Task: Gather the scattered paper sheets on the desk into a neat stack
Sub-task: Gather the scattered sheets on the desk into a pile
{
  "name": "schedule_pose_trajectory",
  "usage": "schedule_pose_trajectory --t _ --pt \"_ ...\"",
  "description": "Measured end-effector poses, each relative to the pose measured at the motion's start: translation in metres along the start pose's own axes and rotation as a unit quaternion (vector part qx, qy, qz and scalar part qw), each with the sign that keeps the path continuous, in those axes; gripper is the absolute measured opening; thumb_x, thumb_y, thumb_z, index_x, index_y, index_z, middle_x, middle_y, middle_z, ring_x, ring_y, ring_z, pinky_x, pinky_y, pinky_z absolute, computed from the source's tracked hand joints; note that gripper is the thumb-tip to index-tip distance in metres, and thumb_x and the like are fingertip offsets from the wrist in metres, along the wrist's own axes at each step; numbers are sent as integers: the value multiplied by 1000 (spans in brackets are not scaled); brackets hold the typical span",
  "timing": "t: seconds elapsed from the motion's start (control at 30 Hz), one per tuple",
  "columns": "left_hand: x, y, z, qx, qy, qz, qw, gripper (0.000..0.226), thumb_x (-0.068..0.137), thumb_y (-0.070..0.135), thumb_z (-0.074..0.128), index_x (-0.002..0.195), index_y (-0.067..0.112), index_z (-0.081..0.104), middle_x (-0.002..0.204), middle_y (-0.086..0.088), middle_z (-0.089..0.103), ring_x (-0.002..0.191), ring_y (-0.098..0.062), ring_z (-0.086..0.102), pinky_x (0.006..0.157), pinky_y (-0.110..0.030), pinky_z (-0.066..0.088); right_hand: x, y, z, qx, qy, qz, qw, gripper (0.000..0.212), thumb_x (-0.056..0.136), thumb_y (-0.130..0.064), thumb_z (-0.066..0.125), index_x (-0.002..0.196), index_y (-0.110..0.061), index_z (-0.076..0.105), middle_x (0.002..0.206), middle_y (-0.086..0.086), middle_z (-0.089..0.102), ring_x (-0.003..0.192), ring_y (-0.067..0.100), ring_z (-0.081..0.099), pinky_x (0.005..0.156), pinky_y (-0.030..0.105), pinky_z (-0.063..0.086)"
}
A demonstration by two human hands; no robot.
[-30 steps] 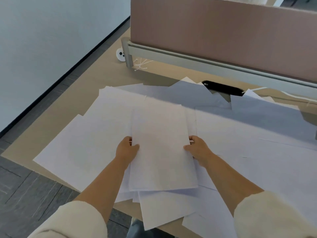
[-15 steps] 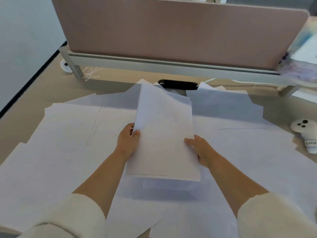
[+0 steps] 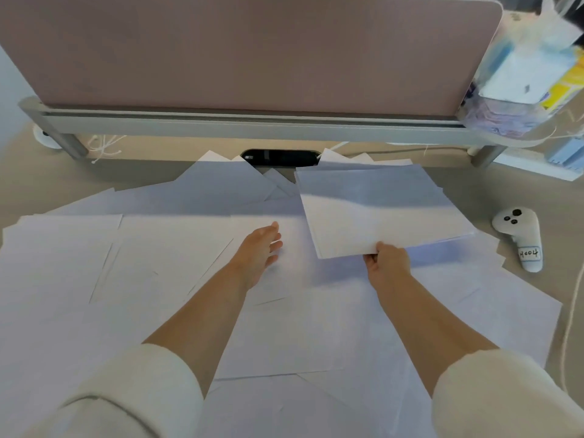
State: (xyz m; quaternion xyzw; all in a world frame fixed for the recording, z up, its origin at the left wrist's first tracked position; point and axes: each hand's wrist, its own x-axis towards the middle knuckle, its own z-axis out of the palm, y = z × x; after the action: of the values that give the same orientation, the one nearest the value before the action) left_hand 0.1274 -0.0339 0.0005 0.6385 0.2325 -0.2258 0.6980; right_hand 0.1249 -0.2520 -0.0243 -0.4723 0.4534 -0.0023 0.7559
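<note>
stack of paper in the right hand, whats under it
The stack of paper, pinched at its near edge by the right hand, hangs over more loose sheets spread on the desk. Whatever lies directly beneath it is hidden.

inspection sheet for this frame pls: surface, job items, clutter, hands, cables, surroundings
Surface: beige desk, mostly covered by paper.
Job's things: gathered stack lifted at right; loose sheets overlapping across the desk.
Clutter: white controller at right, beside the sheets.
Grippers: right hand pinches the stack's near edge; left hand open, over a loose sheet.
Cables: white cable along right edge.
Surroundings: pink divider behind; black grommet under it.
</note>
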Motion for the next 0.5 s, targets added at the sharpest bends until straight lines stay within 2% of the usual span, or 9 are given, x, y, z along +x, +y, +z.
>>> schedule_pose_trajectory --t 0.07,0.13,0.2,0.23,0.3,0.4,0.43,0.5 --pt "8 1 9 26 3 -9 1000 31 98 37 43 122 16 46 119 -1 50 116 -18 50 101 -33 38 7 -4 8 -11 -4 7 1000 45 95 3 37 140 4 31 144 24 38 128 36 46 86 31 49" --pt "15 3 17 28 -2 -21 999 19 99 36 42 101 18 49 105 1 52 108 -17 49 100 -32 36 10 -6 13 -5 -8 11 1000 45 96 2 37 140 5 30 145 25 36 121 35 52 85 29 51" --pt "20 5 26 26 -11 -29 999 22 99 34 42 82 22 48 88 5 48 100 -17 46 95 -30 35 13 -6 16 -3 -8 6 1000 45 96 1 37 140 5 31 145 25 36 85 25 61 65 22 55" --pt "23 6 31 27 -14 -30 999 24 99 34 42 78 24 46 83 6 46 98 -17 45 93 -30 35 14 -5 17 -3 -5 3 1000 45 96 1 38 140 4 31 145 25 36 70 18 54 53 18 54" --pt "26 10 39 29 -14 -29 999 26 99 34 42 75 24 45 80 7 44 94 -16 44 90 -29 34 17 -2 17 -9 1 4 1000 46 96 -3 41 140 3 32 145 24 36 63 14 47 47 18 50" --pt "31 11 49 31 -9 -30 999 25 99 34 42 77 24 47 82 8 49 93 -13 48 92 -30 36 20 -3 14 -4 -3 24 1000 45 96 -11 46 139 0 36 139 21 44 67 16 51 61 25 55" --pt "33 12 51 26 -15 -34 999 23 100 34 41 81 24 50 86 9 53 97 -13 51 95 -32 37 20 -3 13 -9 -6 27 1000 44 96 -11 45 138 0 36 133 21 49 67 17 51 66 28 55" --pt "36 12 56 15 -32 -38 999 22 100 35 40 99 20 57 102 6 62 109 -18 54 101 -36 37 20 -4 13 -24 -2 36 999 40 96 -10 44 134 1 40 104 16 57 66 17 53 67 29 54"
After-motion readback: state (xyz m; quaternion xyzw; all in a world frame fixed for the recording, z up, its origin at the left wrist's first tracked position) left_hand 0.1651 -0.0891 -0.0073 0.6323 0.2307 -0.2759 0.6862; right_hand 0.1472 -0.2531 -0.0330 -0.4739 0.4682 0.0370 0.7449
